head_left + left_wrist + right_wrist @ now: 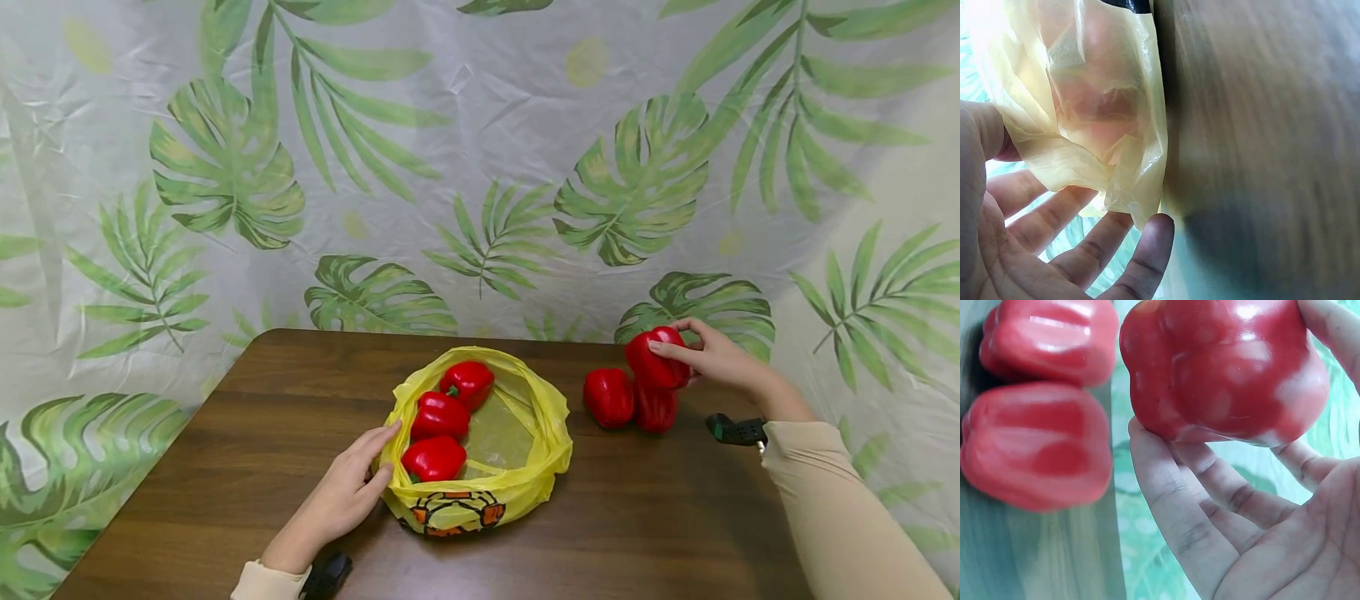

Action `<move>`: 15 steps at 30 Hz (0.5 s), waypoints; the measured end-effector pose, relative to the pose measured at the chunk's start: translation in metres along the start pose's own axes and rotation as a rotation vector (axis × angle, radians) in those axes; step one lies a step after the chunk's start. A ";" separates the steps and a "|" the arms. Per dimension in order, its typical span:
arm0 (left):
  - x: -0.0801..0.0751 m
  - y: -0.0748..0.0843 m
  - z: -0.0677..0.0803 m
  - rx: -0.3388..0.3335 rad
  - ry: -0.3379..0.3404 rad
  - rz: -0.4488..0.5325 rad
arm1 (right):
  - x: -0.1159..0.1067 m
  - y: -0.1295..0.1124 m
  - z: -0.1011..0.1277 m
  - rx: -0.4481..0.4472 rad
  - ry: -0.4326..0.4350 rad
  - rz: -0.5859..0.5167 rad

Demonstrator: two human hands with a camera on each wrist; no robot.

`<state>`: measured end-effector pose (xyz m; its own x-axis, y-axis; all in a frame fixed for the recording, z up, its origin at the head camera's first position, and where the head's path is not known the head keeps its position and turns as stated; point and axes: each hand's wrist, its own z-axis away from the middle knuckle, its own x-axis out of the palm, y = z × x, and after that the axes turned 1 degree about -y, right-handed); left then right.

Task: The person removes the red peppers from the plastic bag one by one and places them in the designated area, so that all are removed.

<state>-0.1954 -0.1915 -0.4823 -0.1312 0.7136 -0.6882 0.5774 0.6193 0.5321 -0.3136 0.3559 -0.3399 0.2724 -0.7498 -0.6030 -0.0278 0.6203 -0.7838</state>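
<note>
Six red peppers: three inside yellow bag (525, 467), two right of it, one (656, 357) gripped by right hand (716, 357). Left hand (341, 496), fingers straight, touching bag's rim. No legible writing.

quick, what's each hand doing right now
Left hand: open, straight fingers touching the yellow bag's rim.
Right hand: holding a red pepper above the table.

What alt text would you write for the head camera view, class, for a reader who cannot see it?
A person's right hand holds a red pepper above two more peppers on a wooden table. The left hand rests on the rim of a yellow plastic bag with three red peppers inside it.
</note>
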 end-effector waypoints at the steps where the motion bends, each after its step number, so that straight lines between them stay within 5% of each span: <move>1: 0.000 0.000 0.000 -0.007 -0.007 -0.006 | -0.003 0.003 0.001 0.000 0.009 -0.001; 6: -0.005 0.010 -0.003 -0.081 -0.060 -0.036 | -0.019 0.021 0.011 0.017 0.043 -0.002; 15: -0.004 0.011 -0.003 -0.098 -0.075 -0.040 | -0.030 0.063 0.029 0.092 0.052 -0.127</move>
<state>-0.1913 -0.1869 -0.4719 -0.0901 0.6639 -0.7424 0.4911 0.6781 0.5468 -0.2953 0.4242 -0.3672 0.2175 -0.8331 -0.5086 0.0927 0.5363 -0.8389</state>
